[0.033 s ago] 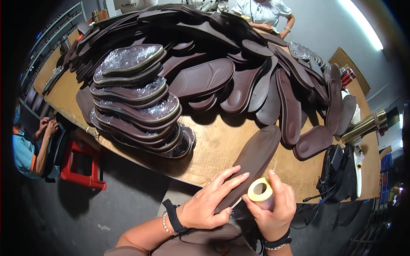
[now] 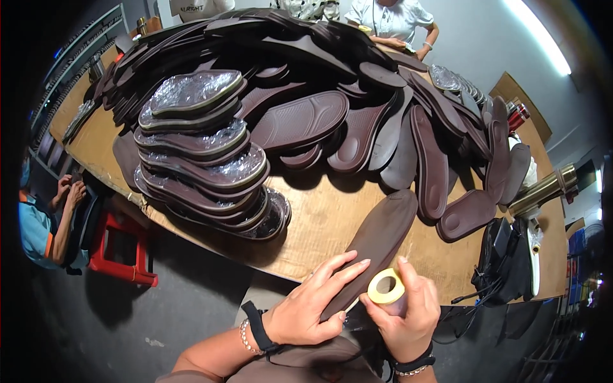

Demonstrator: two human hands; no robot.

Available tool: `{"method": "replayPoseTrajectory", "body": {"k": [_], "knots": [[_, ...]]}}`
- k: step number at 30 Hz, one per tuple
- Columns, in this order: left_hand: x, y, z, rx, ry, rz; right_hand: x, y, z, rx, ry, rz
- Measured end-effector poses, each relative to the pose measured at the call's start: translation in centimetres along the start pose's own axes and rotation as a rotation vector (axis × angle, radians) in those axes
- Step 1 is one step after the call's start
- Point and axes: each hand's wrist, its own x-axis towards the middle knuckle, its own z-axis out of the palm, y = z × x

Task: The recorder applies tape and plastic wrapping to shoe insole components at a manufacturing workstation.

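A dark brown shoe sole (image 2: pixel 383 223) lies slantwise with its smooth face up, its near end reaching past the table's front edge. Across that near end lies my left hand (image 2: pixel 313 297), fingers long on the face and thumb at the edge, holding it. My right hand (image 2: pixel 412 313) is closed round a roll of plastic film (image 2: pixel 387 285), whose pale yellow end and hollow core face up. A thin whitish strip shows between the roll and my left thumb. Left of my hands rises a stack of film-wrapped soles (image 2: pixel 204 159).
A big heap of loose brown soles (image 2: pixel 300 57) covers the table's far side. At right lie a black bag with cables (image 2: pixel 501 262) and a brass-coloured tube (image 2: pixel 549 188). A red stool (image 2: pixel 121 252) and a seated person (image 2: pixel 48 223) are at left; another person (image 2: pixel 396 25) is across the table.
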Motion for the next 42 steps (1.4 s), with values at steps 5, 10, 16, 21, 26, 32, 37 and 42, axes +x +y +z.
{"method": "replayPoseTrajectory", "body": {"k": [5, 10, 16, 21, 26, 32, 37, 42], "knots": [[0.7, 1.3, 0.6, 0.023, 0.049, -0.126, 0.4, 1.3, -0.4, 0.030, -0.184, -0.082], [1.2, 1.1, 0.1, 0.070, 0.029, -0.105, 2.1, 3.1, -2.3, 0.367, -0.418, -0.016], [1.3, 0.8, 0.6, 0.098, 0.045, -0.090, 1.4, 3.2, -0.5, 0.174, 0.032, 0.044], [1.0, 0.8, 0.5, 0.073, 0.039, -0.114, 1.0, 2.4, 0.4, 0.048, 0.137, 0.036], [0.9, 0.9, 0.7, 0.071, 0.047, -0.115, 0.9, 2.0, 0.3, 0.010, 0.143, 0.040], [0.9, 0.8, 0.7, 0.087, 0.045, -0.115, 0.6, 1.7, 0.6, -0.002, 0.157, 0.060], [1.1, 0.8, 0.7, 0.087, 0.048, -0.115, 0.5, 1.5, 0.9, -0.018, 0.160, 0.079], [1.1, 1.0, 0.3, 0.052, 0.027, -0.128, 0.9, 1.8, 1.0, -0.111, 0.135, 0.009]]}}
